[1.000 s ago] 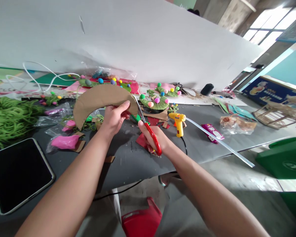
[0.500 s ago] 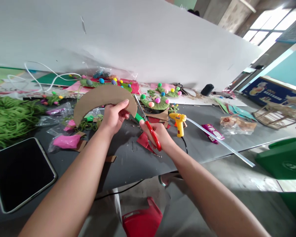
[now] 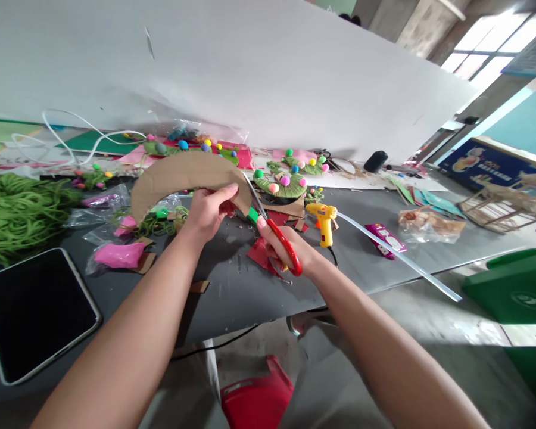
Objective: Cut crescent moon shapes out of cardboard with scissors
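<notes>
My left hand (image 3: 212, 211) pinches a crescent-shaped piece of brown cardboard (image 3: 183, 173) near its right end, thumb on top and fingers beneath. In my right hand (image 3: 279, 241) is a pair of scissors with red handles (image 3: 288, 247). Their blades point up and left and lie at the right end of the cardboard. A small green patch (image 3: 252, 215) shows between the cardboard and my right thumb; I cannot make out what it belongs to. Red scraps (image 3: 259, 255) lie on the grey table (image 3: 232, 310) under my right hand.
A yellow glue gun (image 3: 324, 223) with a long clear glue stick (image 3: 397, 256) lies to the right. Green yarn (image 3: 18, 214) and a tablet (image 3: 38, 316) are at the left. Behind are yarn pieces with coloured pompoms (image 3: 286, 185). A red stool (image 3: 256, 393) stands below.
The scissors have turned slightly, and their red handles have shifted a little to the right. The cardboard has tilted slightly in my left hand, which keeps its hold.
</notes>
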Available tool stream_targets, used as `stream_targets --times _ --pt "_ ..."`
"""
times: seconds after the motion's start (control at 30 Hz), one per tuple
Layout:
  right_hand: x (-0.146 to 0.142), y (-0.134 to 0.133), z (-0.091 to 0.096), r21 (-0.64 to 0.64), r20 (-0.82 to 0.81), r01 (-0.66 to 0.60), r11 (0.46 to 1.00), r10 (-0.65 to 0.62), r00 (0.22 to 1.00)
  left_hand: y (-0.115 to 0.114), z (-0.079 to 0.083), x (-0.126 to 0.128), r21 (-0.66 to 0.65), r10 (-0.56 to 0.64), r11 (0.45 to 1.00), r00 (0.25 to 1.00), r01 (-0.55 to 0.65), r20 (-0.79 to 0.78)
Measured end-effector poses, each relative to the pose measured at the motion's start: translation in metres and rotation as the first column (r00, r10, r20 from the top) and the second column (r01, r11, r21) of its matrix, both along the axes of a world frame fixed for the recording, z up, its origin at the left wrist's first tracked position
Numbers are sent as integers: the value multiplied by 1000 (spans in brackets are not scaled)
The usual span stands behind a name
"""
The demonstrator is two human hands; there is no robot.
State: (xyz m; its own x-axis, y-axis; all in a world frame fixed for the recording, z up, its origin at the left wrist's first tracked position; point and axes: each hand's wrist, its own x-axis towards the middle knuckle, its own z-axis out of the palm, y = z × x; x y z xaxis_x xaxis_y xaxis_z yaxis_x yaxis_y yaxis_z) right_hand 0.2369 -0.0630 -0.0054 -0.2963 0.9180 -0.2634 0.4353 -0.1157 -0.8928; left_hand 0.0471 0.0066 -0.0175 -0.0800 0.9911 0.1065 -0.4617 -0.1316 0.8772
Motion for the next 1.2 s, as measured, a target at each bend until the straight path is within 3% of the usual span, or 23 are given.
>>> stream_targets --times 0.23,0.5,0.87,1.2 --pt "-6 0 -4 -21 -5 51 998 -51 999 5 -4 4 20 31 999 999 -32 35" --pt "-12 -6 -6 -21 -54 23 1000 -24 998 13 -7 4 14 166 985 974 -170 151" --pt "-13 -4 -7 14 -43 31 999 -31 999 11 -6 9 26 253 966 960 -258 118" --pt "-15 -5 -3 13 -49 39 999 -39 998 9 -5 9 47 214 975 973 -219 90"
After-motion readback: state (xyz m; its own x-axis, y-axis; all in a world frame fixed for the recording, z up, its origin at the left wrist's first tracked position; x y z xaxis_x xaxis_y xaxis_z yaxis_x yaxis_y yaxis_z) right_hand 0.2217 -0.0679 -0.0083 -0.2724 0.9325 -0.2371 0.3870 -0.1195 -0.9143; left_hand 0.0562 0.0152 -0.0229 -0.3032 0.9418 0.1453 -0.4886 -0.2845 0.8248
